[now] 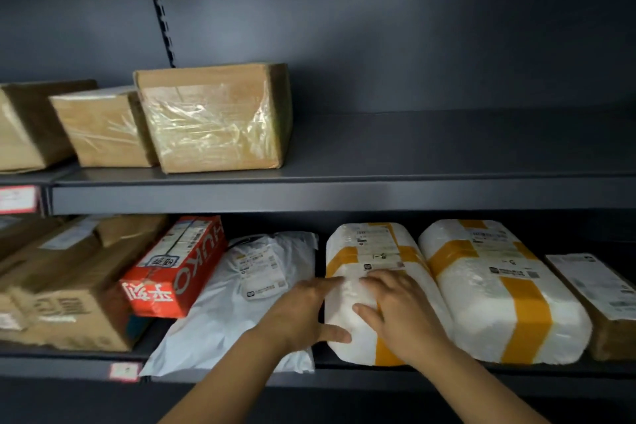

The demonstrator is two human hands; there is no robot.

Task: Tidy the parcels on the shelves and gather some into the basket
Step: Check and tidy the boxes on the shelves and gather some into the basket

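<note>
Both hands on the white parcel with yellow tape (370,251) on the lower shelf (344,380): left hand (303,310) cups its left side, thumb pressed on the near end, fingers spread on top; right hand (399,306) lies flat and open across its top, thumb on the near end. Left of that parcel a flat white mailer bag (241,289), touching or nearly, then a red box (172,272) leaning on brown cartons (69,286). Right of it a second taped white parcel (499,289) just beside, then a brown parcel (599,296); above, three taped cardboard boxes (210,117) on the upper shelf (378,193).
</note>
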